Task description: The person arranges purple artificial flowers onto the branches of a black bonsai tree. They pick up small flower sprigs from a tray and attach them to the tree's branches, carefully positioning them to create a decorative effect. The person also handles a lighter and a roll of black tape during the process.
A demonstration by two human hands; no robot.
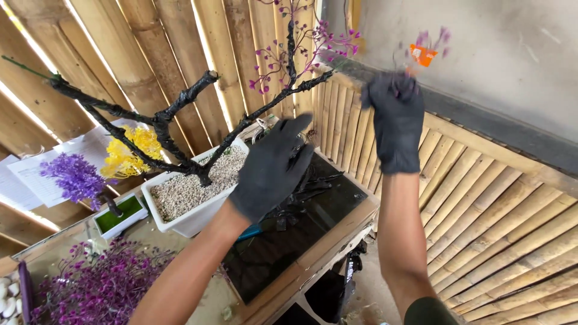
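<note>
Reaching up at centre frame, the left hand (271, 168) in a black glove is spread flat, fingers apart, touching or just in front of a black-wrapped branch (265, 111) of the artificial tree (162, 123). At upper right the right hand (394, 120), also gloved black, has its grip pinched on a blurred purple sprig (430, 42) with an orange tag (421, 55), raised against the grey wall (512, 54) and well apart from the branch tip. The tree's trunk stands in a white planter (201, 216) filled with gravel, left of centre. Purple blossoms (301, 45) already sit on the upper twigs at top centre. Beside the planter, at left, a smaller white pot (117, 219) carries purple (75, 174) and yellow flowers (129, 153). More purple sprigs (99, 286) lie heaped at lower left on the surface (283, 283). A dark glass panel (313, 219) lies under the left hand. Bamboo slats (500, 222) fill the background.
</note>
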